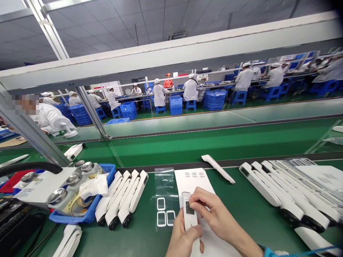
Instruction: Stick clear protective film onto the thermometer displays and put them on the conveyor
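Observation:
My left hand (184, 233) is wrapped round a white handheld device (189, 222) with a dark rectangular window near its top. The fingers of my right hand (205, 205) are pinched together at the right edge of that window; whether something small is between them is hidden. Beneath both hands lies a white paper sheet (191, 175) with small printed marks. Left of it, a clear plastic bag (164, 182) lies flat, with several white rectangular frames (161, 218) at its lower part.
Similar white devices (134, 192) lie in a row at the left, beside a blue tray (91, 214) of metal-lidded bottles. More devices (292, 200) are at the right. One device (218, 169) lies by the green conveyor (171, 146). Seated people work beyond.

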Available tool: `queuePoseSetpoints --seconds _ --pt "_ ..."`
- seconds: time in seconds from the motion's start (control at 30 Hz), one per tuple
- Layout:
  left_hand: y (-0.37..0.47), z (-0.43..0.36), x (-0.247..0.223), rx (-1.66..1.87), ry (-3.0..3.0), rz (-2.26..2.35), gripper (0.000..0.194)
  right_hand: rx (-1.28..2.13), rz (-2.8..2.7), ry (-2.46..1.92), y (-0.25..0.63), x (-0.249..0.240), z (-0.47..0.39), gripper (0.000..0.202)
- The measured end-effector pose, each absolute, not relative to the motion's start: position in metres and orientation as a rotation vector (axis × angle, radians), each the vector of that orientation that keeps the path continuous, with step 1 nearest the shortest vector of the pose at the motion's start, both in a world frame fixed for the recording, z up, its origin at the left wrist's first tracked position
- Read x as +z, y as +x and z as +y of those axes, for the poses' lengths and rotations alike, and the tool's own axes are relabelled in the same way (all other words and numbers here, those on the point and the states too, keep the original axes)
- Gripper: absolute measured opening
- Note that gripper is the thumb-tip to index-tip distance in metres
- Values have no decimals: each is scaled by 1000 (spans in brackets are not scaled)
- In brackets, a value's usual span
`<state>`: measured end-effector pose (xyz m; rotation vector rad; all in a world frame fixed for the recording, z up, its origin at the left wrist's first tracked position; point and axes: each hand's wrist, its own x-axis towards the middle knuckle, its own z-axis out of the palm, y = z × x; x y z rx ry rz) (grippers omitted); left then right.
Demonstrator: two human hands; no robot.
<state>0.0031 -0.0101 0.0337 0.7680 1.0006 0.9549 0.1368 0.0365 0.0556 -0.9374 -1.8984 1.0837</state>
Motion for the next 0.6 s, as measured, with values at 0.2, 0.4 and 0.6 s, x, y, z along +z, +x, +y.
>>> queuePoseSetpoints --seconds 0.2,0.4,0.6 --pt "4 -9 30 953 782 1005 45 1111 -1897 -951 137 53 36 25" --pt "4 -9 31 956 767 997 50 1104 -1889 -956 136 53 35 28" --pt "4 -10 33 956 736 1022 56 1097 -1891 -960 135 53 35 30"
